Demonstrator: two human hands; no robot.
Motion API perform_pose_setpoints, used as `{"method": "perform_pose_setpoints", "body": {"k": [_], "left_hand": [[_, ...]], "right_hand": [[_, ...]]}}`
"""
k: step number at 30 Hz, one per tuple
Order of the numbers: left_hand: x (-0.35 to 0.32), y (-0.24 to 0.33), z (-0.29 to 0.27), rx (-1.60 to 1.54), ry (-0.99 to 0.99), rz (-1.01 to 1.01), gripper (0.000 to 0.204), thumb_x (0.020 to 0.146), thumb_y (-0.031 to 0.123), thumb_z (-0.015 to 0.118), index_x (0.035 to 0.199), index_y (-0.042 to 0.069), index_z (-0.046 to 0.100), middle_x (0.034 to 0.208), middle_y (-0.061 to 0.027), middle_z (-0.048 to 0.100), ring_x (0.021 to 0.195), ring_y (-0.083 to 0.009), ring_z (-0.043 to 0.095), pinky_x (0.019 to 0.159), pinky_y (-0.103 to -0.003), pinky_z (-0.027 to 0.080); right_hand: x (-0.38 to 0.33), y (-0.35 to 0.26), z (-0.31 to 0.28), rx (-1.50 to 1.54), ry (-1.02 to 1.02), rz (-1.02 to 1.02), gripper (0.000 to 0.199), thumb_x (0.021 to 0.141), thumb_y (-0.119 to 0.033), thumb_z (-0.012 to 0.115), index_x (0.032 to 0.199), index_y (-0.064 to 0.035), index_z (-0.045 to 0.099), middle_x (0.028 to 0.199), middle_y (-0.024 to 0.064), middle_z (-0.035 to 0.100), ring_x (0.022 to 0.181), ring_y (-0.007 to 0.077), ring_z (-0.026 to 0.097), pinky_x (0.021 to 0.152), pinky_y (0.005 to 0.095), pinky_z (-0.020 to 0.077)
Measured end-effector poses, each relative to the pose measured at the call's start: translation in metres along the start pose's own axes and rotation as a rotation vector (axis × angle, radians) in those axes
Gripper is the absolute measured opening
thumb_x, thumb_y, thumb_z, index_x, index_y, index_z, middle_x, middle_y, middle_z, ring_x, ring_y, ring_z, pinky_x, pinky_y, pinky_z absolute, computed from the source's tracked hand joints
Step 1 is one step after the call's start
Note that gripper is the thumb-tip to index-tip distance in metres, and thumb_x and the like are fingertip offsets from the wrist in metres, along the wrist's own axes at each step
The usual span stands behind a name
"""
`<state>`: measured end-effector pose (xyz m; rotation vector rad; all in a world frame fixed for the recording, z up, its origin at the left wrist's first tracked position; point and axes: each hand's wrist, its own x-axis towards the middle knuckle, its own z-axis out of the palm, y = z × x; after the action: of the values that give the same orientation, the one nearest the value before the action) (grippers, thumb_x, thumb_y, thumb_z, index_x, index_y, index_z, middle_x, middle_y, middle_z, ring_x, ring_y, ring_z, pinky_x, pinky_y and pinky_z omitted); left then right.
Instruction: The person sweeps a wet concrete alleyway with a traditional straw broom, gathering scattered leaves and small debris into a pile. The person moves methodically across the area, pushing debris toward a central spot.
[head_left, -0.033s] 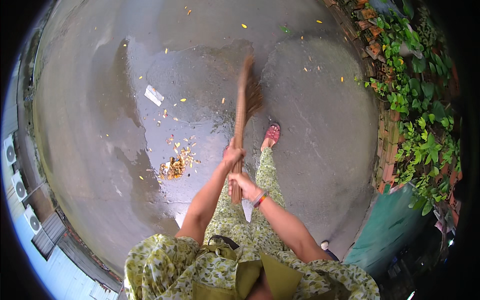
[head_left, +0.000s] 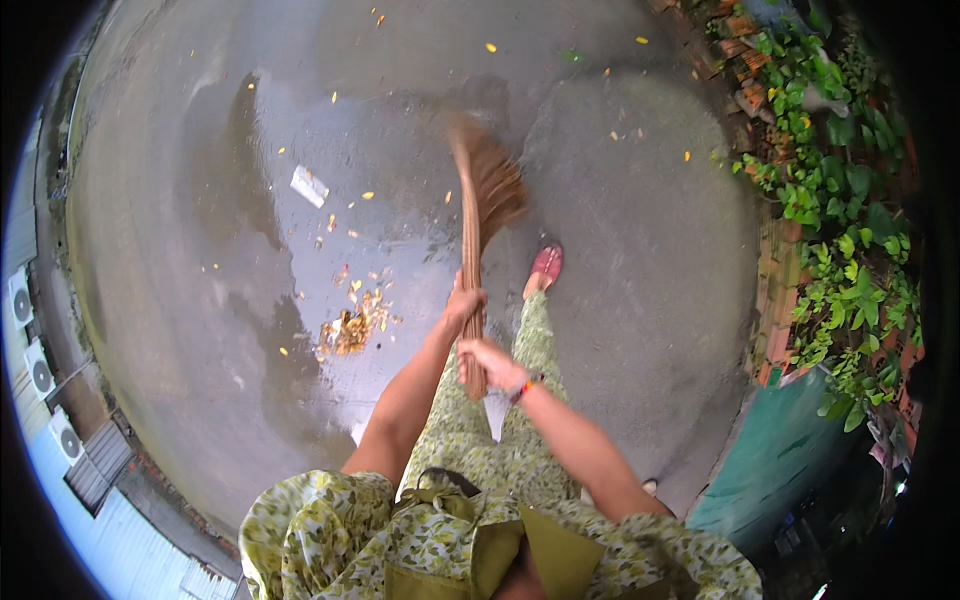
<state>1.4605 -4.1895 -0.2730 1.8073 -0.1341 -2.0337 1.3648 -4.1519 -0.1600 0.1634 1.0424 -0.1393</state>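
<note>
A brown straw broom (head_left: 471, 225) reaches forward from my body, its bristles fanned out and blurred over the wet ground. My left hand (head_left: 465, 303) is wrapped round the middle of its bound handle. Nearer to me, my right hand (head_left: 488, 364) grips the handle's butt end; bands circle that wrist. Left of the broom lies a small heap of yellow and brown leaves (head_left: 347, 331), with loose bits scattered around it. A flat white scrap (head_left: 309, 186) lies beyond the heap. Neither hand touches them.
My foot in a red shoe (head_left: 546, 262) stands right of the broom. Along the right runs a low brick edge (head_left: 776, 285) with leafy plants (head_left: 855, 280) and a green panel (head_left: 775, 455). Single yellow leaves dot the wet concrete (head_left: 640, 330). Fan units (head_left: 66, 437) line the far left.
The broom's far end has swung a little to the left and its bristles look more spread. Both hands keep their grip and have shifted slightly. The leaf heap looks unchanged.
</note>
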Motion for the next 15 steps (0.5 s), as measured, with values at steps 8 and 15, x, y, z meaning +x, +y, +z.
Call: {"method": "perform_pose_setpoints", "body": {"k": [8,15], "left_hand": [[-0.073,-0.020,0.069,0.495,0.340,0.274,0.096,0.072,0.012,0.059,0.146,0.017,-0.002,0.095,-0.0250,0.062,0.079,-0.0338,0.064,0.074,-0.039,0.051],[-0.037,-0.039,-0.029,0.239,0.034,-0.009,0.090,0.069,0.011,0.063,0.145,0.020,0.016,0.079,-0.0101,0.058,0.060,-0.0186,0.058,0.047,-0.032,0.048]], "right_hand": [[-0.086,0.017,-0.053,0.001,-0.159,-0.028,0.016,0.083,-0.016,0.055,0.072,-0.0056,0.049,0.057,0.0040,0.049,0.045,0.0145,0.050,0.044,0.0314,0.0453],[0.004,0.061,0.018,0.152,0.039,0.014,0.011,0.080,-0.013,0.057,0.078,-0.0044,0.052,0.059,0.0032,0.048,0.049,0.0166,0.051,0.048,0.0346,0.0470]]}}
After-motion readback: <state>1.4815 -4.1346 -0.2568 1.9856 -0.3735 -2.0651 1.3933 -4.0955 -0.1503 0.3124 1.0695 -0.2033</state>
